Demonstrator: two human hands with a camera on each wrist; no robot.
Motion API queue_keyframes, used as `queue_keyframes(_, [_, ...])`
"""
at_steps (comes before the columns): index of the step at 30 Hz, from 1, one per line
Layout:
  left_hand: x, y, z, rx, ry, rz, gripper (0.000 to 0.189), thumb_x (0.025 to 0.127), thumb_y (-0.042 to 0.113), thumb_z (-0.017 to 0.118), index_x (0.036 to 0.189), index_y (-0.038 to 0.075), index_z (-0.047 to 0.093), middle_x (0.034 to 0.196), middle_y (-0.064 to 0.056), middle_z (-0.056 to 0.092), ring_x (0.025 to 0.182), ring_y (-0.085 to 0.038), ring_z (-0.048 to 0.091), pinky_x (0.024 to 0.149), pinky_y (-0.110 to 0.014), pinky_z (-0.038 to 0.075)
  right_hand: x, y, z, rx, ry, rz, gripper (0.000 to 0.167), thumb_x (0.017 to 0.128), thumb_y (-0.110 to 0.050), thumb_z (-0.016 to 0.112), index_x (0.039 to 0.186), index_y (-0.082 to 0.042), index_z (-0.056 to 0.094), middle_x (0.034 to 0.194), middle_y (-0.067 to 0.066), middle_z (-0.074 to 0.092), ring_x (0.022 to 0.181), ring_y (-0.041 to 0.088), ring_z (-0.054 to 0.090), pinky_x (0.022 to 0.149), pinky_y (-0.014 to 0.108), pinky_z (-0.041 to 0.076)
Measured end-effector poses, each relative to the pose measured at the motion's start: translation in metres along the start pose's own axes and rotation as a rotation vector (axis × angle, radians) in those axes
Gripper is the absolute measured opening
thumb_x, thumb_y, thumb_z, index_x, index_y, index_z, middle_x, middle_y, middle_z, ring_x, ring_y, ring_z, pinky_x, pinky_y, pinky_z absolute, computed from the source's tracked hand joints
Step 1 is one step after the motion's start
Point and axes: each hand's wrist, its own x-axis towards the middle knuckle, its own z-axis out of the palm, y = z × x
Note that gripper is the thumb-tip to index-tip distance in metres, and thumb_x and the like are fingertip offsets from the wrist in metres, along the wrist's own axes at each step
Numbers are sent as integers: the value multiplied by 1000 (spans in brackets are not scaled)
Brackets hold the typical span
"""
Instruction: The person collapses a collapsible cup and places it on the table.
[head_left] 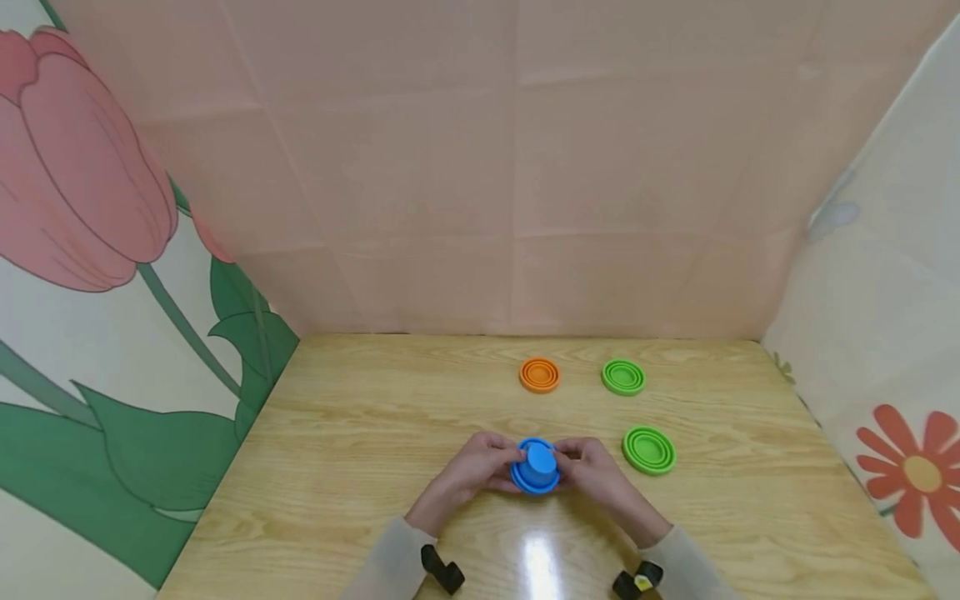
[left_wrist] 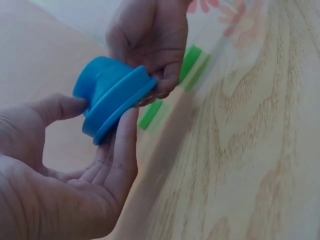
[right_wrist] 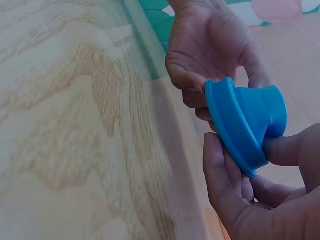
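Between both hands, raised off the table, is a blue collapsible cup [head_left: 537, 467] with a round rim and a narrower middle section that sticks out. My left hand [head_left: 483, 462] pinches its left side, thumb against the narrow section and fingers under the rim, as the left wrist view shows on the blue cup [left_wrist: 112, 95]. From the other side my right hand [head_left: 592, 475] grips it likewise; in the right wrist view its thumb presses the narrow part of the cup [right_wrist: 250, 120]. The cup's inside is hidden in every view.
Flat on the wooden table [head_left: 360, 417] lie an orange ringed disc [head_left: 539, 375] and a green one [head_left: 623, 377] towards the back. Another green ringed disc [head_left: 649, 451] lies right of my right hand. A pink backdrop [head_left: 510, 183] and printed side panels border the table.
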Motion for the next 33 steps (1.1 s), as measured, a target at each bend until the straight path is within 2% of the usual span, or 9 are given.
queue_keyframes(3, [0,-1,-1,-25,-24,0,22,101,17,69,109,-2,76,90,-2,77,80,-13,77,74,-34,69,1,-1,-2,-21,1,-2,31,108,-12,55,120,13,68,100,9,76,86,9,70,76,29,66])
queue_keyframes(7, [0,1,-2,-59,-46,7,35,105,30,64,120,0,75,92,-4,79,80,-15,78,76,-34,69,4,-2,-7,-40,7,-38,31,107,-13,56,121,13,69,103,12,76,87,8,68,74,25,63])
queue_keyframes(10, [1,3,-2,-41,-48,0,43,106,40,63,124,3,75,95,-4,80,81,-15,78,76,-36,69,5,-2,-8,-38,-2,-55,33,107,-13,57,123,13,68,107,15,76,88,7,69,75,24,63])
queue_keyframes(13, [1,4,-2,-17,-49,-22,45,104,43,65,123,4,76,97,-4,79,82,-15,77,77,-37,69,5,-1,-6,-34,-10,-44,33,107,-12,57,123,14,68,110,15,75,89,7,69,76,25,64])
queue_keyframes(18, [1,1,-4,-3,-58,-30,41,104,37,65,121,2,76,96,-8,80,80,-18,78,76,-39,69,2,0,-3,-25,-14,-21,31,107,-11,57,121,14,68,108,11,75,89,9,69,76,27,65])
queue_keyframes(23, [0,-4,-4,0,-51,-11,32,105,23,62,118,-3,75,99,-16,81,80,-20,79,73,-39,69,0,2,-1,11,-40,4,31,107,-10,55,120,16,67,104,11,76,86,12,72,77,34,68])
queue_keyframes(28, [1,-7,0,7,6,26,28,104,14,60,115,-7,75,97,-15,79,76,-18,78,69,-36,69,0,4,-2,65,-62,25,34,108,-10,52,122,18,65,103,11,76,86,15,75,80,38,69])
queue_keyframes(33, [1,-7,-1,46,79,60,26,104,13,61,115,-6,75,98,-13,77,72,-15,75,66,-34,69,2,6,-7,217,-109,76,44,111,-21,51,133,17,59,112,8,76,99,16,75,92,35,67])
